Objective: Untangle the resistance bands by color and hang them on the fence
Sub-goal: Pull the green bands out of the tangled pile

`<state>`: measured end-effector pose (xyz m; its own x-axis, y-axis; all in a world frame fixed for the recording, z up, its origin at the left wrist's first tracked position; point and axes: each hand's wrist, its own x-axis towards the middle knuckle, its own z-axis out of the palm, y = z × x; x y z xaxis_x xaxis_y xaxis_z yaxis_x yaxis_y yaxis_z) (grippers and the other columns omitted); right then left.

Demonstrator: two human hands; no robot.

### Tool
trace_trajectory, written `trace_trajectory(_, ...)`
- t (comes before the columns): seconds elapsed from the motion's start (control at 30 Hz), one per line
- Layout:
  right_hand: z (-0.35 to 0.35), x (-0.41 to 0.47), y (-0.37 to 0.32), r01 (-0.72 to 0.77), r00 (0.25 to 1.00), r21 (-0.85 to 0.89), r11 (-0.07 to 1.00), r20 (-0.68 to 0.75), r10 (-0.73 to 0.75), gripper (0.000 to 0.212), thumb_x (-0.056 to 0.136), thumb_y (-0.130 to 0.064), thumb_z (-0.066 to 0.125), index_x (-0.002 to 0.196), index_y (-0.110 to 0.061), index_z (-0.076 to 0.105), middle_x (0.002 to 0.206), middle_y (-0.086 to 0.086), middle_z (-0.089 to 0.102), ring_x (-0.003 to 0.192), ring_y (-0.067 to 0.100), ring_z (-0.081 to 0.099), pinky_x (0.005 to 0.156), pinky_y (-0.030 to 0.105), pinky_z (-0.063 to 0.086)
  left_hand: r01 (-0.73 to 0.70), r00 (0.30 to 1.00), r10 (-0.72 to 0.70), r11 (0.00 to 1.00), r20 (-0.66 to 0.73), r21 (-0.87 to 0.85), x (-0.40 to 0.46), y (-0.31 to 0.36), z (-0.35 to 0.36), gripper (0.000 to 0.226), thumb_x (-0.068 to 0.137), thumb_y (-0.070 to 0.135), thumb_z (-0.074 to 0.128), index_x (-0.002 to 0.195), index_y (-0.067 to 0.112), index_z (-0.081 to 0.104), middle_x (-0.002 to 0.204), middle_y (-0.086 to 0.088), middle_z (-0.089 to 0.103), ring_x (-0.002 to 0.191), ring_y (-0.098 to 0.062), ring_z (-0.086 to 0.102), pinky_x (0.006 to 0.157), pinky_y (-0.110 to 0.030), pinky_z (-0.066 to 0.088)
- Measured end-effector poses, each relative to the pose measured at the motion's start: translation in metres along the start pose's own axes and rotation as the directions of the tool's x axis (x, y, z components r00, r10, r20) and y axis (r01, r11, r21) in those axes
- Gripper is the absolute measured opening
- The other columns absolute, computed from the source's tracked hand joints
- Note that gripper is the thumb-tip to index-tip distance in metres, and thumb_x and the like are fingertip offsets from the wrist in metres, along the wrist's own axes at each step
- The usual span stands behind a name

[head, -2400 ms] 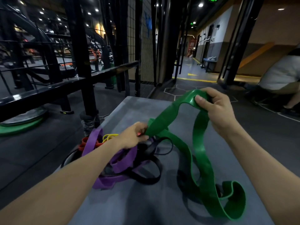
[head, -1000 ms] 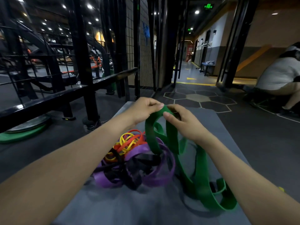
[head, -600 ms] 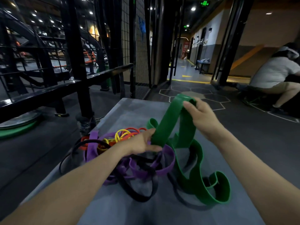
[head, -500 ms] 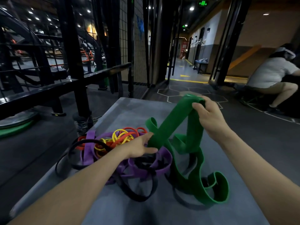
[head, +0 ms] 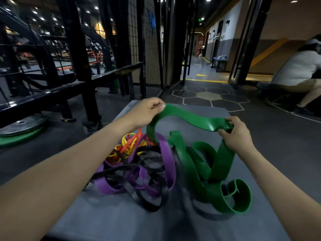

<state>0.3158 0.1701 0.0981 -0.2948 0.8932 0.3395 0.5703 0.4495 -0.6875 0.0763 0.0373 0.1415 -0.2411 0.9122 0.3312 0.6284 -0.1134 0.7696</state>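
A wide green resistance band (head: 192, 117) stretches between both hands above the grey mat (head: 121, 221). My left hand (head: 147, 112) grips its left end, raised over the pile. My right hand (head: 236, 134) pinches the band further right. The remaining green loops (head: 224, 192) coil on the mat at the right. Beneath my left hand lies a tangle of purple bands (head: 166, 160), black bands (head: 152, 204), and thin yellow and orange bands (head: 128, 145). The black fence rail (head: 73, 87) runs along the left.
A black wire-mesh panel (head: 144, 40) and upright posts stand behind the mat. A weight plate (head: 19, 124) on a green disc lies on the floor at the left. A person (head: 298, 70) crouches at the far right. Dark floor with hexagon markings extends beyond the mat.
My left hand rose from the pile, now gripping the green band's left end. My right hand moved right and lower, spreading the band out between both hands.
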Motion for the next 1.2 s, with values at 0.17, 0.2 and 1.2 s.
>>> trace_trajectory(0.17,-0.009,-0.005,0.004,0.008,0.999,-0.312,0.95,0.051,0.008,0.053,0.085,-0.015,0.061,0.133,-0.009,0.041,0.133,0.019,0.036,0.12,0.038,0.033,0.097,0.043,0.035,0.014,0.997,-0.008,0.997,0.071,-0.077,-0.007,0.006,0.03,0.018,0.096,0.014,0.048,0.104,0.005,0.062,0.098,-0.005,0.063,0.092,-0.012,0.055,0.087,-0.026,0.042)
trace_trajectory(0.2,-0.009,-0.009,0.001,0.081,0.995,-0.342,0.936,0.085,-0.055,0.057,0.085,-0.014,0.06,0.137,-0.011,0.038,0.137,0.017,0.034,0.126,0.036,0.027,0.103,0.043,0.03,0.022,0.996,-0.015,0.996,0.085,-0.087,-0.009,0.003,0.039,0.019,0.095,0.012,0.048,0.106,0.002,0.061,0.098,-0.006,0.062,0.091,-0.012,0.055,0.084,-0.02,0.042)
trace_trajectory(1.2,0.032,0.009,0.031,0.379,0.778,-0.605,0.7,0.618,0.113,0.08,0.08,-0.034,0.065,0.144,-0.017,0.021,0.138,0.01,0.023,0.128,0.035,0.021,0.104,0.04,0.032,0.155,0.979,-0.199,0.861,0.04,0.484,-0.043,-0.127,0.048,0.033,0.09,0.02,0.06,0.121,0.009,0.057,0.121,-0.009,0.056,0.117,-0.022,0.049,0.098,-0.025,0.035)
